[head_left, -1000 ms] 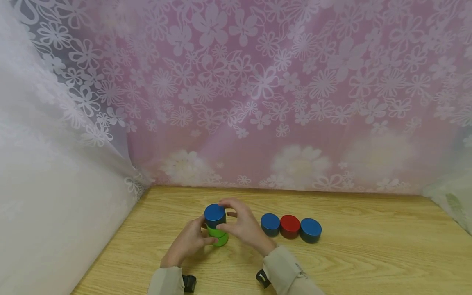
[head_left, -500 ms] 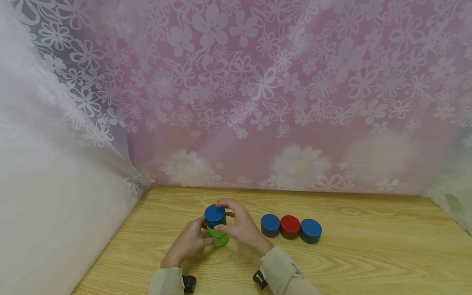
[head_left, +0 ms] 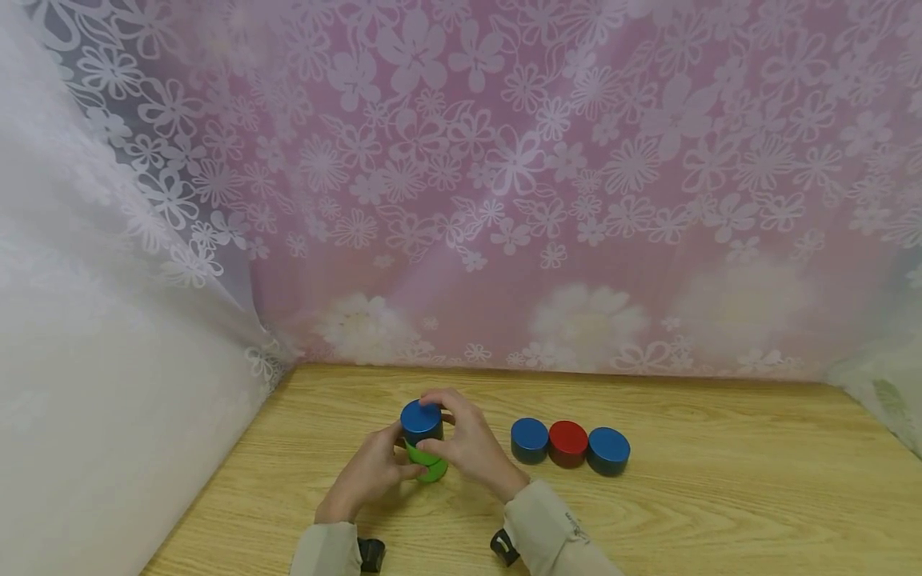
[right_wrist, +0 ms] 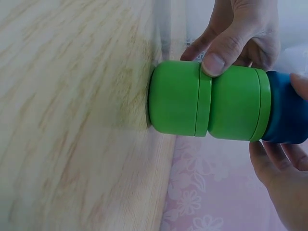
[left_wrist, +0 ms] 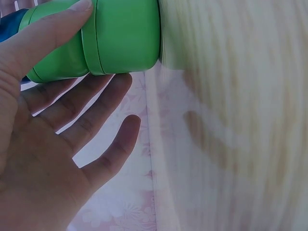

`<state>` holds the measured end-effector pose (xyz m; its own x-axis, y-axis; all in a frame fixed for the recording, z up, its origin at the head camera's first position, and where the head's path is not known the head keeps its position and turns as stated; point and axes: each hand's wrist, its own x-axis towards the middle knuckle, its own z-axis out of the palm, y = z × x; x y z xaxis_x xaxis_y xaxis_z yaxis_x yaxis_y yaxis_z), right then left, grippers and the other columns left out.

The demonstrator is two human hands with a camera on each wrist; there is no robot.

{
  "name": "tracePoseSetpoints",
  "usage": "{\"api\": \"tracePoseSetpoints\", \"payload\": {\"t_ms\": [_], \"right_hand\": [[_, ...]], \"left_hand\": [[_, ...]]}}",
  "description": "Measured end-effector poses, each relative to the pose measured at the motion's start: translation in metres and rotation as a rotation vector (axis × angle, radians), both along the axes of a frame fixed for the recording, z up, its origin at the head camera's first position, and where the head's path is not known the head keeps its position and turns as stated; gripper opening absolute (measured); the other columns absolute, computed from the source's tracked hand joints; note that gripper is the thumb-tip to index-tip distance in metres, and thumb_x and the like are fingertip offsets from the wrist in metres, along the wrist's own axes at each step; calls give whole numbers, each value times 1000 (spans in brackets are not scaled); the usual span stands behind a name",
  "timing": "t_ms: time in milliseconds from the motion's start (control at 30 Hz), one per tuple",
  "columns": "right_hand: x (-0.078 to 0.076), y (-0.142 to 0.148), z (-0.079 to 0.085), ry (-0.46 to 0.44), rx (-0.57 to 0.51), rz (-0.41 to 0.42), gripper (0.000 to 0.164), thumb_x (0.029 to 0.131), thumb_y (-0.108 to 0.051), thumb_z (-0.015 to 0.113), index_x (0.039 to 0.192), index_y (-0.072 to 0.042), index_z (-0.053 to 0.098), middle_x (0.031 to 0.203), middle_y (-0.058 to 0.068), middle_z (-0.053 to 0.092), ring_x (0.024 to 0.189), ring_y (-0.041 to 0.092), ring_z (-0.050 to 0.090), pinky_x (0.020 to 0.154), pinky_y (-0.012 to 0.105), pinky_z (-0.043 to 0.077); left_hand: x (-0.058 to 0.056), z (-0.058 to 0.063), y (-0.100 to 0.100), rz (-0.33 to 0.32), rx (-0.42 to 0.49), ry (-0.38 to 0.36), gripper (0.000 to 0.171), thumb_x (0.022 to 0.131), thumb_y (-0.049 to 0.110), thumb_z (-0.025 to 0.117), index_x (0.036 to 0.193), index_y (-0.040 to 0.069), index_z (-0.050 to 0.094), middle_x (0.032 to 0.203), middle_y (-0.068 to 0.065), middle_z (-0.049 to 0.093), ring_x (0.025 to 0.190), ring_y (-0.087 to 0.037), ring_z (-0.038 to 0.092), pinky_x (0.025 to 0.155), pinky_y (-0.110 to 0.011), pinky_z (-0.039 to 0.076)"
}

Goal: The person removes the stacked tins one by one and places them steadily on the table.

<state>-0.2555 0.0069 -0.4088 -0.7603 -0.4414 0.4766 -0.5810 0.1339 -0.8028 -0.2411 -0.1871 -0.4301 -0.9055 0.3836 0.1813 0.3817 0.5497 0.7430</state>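
Observation:
Two green lidded canisters stand stacked on the table, the lower one point(right_wrist: 174, 98) touching the wood and the upper one point(right_wrist: 236, 103) on its lid. A blue canister point(head_left: 421, 418) sits on top, in line with them. My left hand point(head_left: 370, 472) grips the green pair from the left; its thumb lies near the seam between them, and the little finger stands apart in the left wrist view. From the right, my right hand point(head_left: 471, 444) holds the blue canister between thumb and fingers. The blue canister's far side is hidden.
To the right of the stack, a blue canister point(head_left: 529, 441), a red one point(head_left: 568, 444) and another blue one point(head_left: 608, 451) stand side by side in a row. Behind the wooden table point(head_left: 691, 512) hangs a pink flowered curtain point(head_left: 461, 200), with a pale sheet point(head_left: 108, 360) at the left.
My right hand and wrist have shifted slightly left and its fingers have closed in more on the blue canister. The left hand and the row of canisters look unmoved.

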Motion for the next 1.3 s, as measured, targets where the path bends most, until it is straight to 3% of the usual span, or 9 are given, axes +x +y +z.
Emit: {"api": "tracePoseSetpoints", "payload": {"t_ms": [267,500,1300], "right_hand": [[1,2,1,-6,-5,-23,41,85,4,80,122,1,63,133,17,58,122,35,58,99,54,51],[1,8,2,-16,-35,-21,35,84,5,80,116,0,66,135,18,58,123,37,57,99,57,50],[4,38,5,10,39,-85,35,84,4,81,115,-4,68,135,16,58,126,38,55,101,57,49]], "left_hand": [[-1,-1,0,6,6,-9,63,86,11,83,141,0,54,120,-11,68,105,-32,64,89,-53,55],[-1,-1,0,15,15,-16,57,85,10,84,134,-1,57,115,-9,68,106,-33,65,89,-53,55],[2,2,3,38,4,-33,59,83,8,86,134,-2,57,114,-9,68,105,-33,65,91,-56,53]]}}
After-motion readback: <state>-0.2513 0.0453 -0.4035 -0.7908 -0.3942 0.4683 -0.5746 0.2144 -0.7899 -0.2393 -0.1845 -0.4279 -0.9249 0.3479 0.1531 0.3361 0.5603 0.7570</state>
